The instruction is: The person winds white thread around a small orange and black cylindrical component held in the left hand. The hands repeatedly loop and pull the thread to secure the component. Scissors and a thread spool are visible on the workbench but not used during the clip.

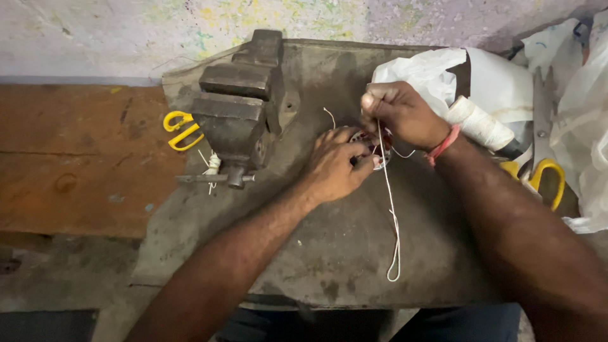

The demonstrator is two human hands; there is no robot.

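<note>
Head view: left hand (334, 166) is pinning the round wound coil (373, 147) to the table (329, 253) — fingers pressed on it — while right hand (396, 111) fingers are pinching white string (392, 215) taut.

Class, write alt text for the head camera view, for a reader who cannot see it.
Two bare hands work white string around a small round part on a grey metal bench: the left hand steadies it, the right hand pulls the string. A bench vise stands nearby.

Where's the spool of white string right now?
In the head view, the spool of white string lies right of the right hand, against the white plastic bag.
</note>
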